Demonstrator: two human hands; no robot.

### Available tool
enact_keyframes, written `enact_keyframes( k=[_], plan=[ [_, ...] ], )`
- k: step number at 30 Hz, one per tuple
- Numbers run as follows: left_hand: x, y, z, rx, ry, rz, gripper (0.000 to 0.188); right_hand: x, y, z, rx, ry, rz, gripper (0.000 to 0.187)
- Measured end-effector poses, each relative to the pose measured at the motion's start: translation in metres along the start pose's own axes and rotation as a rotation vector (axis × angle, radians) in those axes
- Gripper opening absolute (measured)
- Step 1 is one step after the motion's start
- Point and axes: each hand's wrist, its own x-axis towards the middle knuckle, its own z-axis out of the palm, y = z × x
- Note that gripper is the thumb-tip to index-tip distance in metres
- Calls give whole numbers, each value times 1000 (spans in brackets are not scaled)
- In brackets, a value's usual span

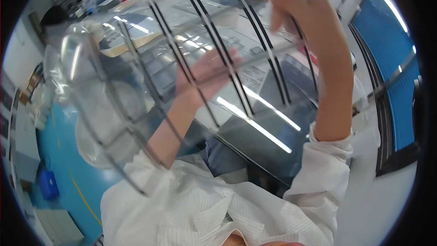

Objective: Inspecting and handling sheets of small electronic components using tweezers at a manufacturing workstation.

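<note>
A barred rack (235, 82) hangs tilted above the worktop (241, 132); it looks light, stiff, perhaps slick, best held at opposite sides. The left hand (207, 76) spreads loosely behind the bars, the right hand (293, 7) half curls; I can't tell if either grips it.

A white shirt (182, 209) is worn, its cloth marked with fine, closely set ribs that are seen most clearly across the chest. The surface is broken by soft creases and angular folds. At the lower edge, a curved neckline (226, 231) is shown. The right sleeve (318, 168) is cut or turned up near the elbow, where its end is loosely gathered; the end of the left sleeve (144, 161) is less sharply shown. Both forearms (334, 95) are left bare, as are the left hand (207, 75) and right hand (293, 0), whose outlines are blurred.
</note>
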Motion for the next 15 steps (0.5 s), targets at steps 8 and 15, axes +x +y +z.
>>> enact_keyframes(
  k=[8,15],
  plan=[
    [-60,-64,-3,-53,39,-500,108,-174,84,-58,92,197,583,27],
    [-39,-86,-39,637,306,-728,57,-267,113,-74,271,578,926,25]
  ],
)
